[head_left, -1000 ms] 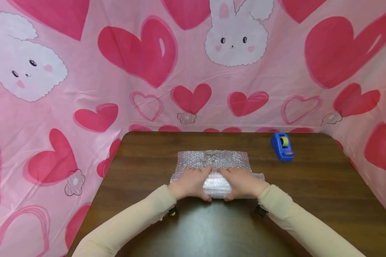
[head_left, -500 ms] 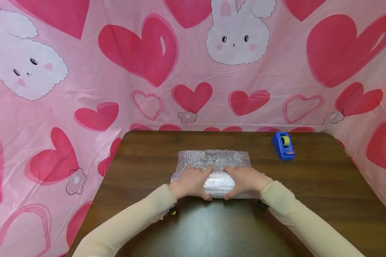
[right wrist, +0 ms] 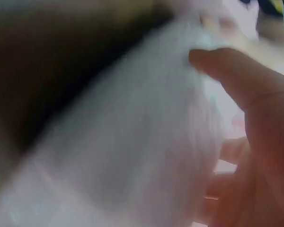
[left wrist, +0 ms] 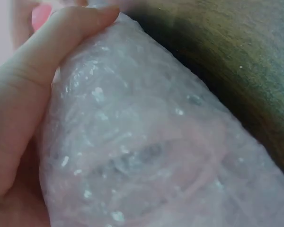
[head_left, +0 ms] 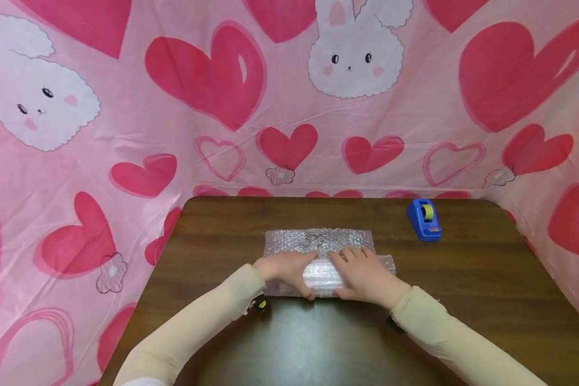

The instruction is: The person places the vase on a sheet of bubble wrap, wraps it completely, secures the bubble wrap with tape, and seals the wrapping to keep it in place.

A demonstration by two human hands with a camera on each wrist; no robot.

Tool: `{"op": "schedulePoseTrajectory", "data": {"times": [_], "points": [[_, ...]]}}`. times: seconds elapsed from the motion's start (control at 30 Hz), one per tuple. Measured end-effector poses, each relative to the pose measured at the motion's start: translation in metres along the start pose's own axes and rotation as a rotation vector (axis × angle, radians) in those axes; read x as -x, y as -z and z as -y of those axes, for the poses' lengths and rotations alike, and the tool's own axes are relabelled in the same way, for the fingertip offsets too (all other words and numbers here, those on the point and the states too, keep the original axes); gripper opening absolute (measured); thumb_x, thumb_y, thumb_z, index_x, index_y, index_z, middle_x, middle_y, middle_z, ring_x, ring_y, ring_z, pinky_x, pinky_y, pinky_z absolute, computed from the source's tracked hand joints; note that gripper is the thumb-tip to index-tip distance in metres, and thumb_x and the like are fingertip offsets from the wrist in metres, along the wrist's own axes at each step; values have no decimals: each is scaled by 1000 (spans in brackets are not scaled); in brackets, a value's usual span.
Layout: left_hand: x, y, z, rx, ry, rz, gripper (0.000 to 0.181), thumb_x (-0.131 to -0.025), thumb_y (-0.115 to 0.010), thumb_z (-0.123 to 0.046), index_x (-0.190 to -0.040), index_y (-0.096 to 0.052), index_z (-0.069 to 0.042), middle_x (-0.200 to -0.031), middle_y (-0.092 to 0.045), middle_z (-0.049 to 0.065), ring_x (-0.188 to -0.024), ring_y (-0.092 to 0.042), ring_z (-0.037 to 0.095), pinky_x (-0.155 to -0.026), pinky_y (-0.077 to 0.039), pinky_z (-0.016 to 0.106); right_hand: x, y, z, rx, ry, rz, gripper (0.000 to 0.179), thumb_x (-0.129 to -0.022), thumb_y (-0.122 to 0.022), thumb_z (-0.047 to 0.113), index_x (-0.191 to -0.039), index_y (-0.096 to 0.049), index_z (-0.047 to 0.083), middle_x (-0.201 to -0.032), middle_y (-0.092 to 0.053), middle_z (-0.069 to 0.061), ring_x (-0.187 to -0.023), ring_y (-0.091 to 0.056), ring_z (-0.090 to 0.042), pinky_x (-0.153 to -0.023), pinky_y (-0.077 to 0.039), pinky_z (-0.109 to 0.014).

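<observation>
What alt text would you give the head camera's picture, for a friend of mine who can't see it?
A person's left hand and right hand hold a bundle of clear bubble wrap on a dark wooden table. A blue tape dispenser stands near the table's far right corner, before a pink heart-and-rabbit backdrop.
</observation>
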State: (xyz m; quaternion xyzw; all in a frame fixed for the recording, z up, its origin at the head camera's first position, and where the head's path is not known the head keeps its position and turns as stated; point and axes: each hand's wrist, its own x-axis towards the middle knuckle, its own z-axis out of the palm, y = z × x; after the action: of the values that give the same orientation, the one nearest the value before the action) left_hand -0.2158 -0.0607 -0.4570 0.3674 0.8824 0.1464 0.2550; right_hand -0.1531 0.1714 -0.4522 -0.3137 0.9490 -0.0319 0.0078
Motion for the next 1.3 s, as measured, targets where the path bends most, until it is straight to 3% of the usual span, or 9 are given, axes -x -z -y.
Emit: {"op": "schedulePoseTrajectory", "data": {"times": [0.07,0.17,0.33,0.47,0.73,1.03,1.2,1.3], "points": [[-1,1,1,-1,2,14,78,-72,-89,-48,-132,-51,-15,-97,-63,-5,-82,-62,11,-71,-51,29,4,-7,7,83,67,-80,100,-74,-89,57,-145,-49,-1,-124,-60,-25,-112,-61,-42,-91,-51,-63],[-3,0,2,-5,1,12,80,-71,-88,-50,-133,-51,-15,-97,-63,-6,-82,-62,10,-71,-51,28,7,-18,11,168,89,-157,108,-65,-95,53,-145,-47,-1,-120,-59,-26,-108,-60,-42,-86,-52,-60],[-2,-2,4,29,20,9,83,-71,-87,-54,-135,-50,-15,-97,-64,-5,-81,-63,10,-71,-52,28,9,-26,11,166,68,-209,103,-59,-99,38,-141,-49,2,-115,-61,-22,-105,-61,-38,-85,-52,-57],[1,-4,4,42,50,-2,90,-69,-86,-60,-139,-47,-17,-98,-64,-5,-81,-63,11,-71,-52,29,9,-25,10,128,72,-205,100,-58,-97,34,-140,-50,1,-113,-62,-21,-104,-61,-38,-84,-52,-57],[6,-5,2,40,47,-11,82,-70,-85,-61,-131,-49,-19,-96,-63,-5,-80,-63,11,-70,-52,29,9,-24,11,77,65,-176,97,-62,-96,33,-141,-49,2,-117,-62,-20,-107,-62,-38,-86,-52,-59],[10,-5,2,6,42,-31,87,-71,-84,-65,-134,-47,-17,-110,-56,-1,-91,-58,11,-76,-51,29,10,-25,15,71,42,-185,95,-62,-95,34,-139,-49,2,-114,-63,-20,-105,-61,-38,-85,-51,-58],[13,-5,4,75,-3,-119,96,-73,-86,-63,-139,-42,-10,-117,-64,2,-96,-64,11,-85,-54,29,6,-21,13,55,34,-159,97,-61,-95,35,-139,-50,0,-112,-64,-22,-104,-63,-39,-85,-53,-60],[17,-8,1,-14,-43,-219,97,-76,-83,-66,-142,-44,-7,-122,-65,6,-101,-64,12,-89,-54,31,2,-17,10,2,14,-98,96,-63,-94,34,-140,-49,0,-116,-64,-22,-108,-63,-39,-88,-52,-61]]}}
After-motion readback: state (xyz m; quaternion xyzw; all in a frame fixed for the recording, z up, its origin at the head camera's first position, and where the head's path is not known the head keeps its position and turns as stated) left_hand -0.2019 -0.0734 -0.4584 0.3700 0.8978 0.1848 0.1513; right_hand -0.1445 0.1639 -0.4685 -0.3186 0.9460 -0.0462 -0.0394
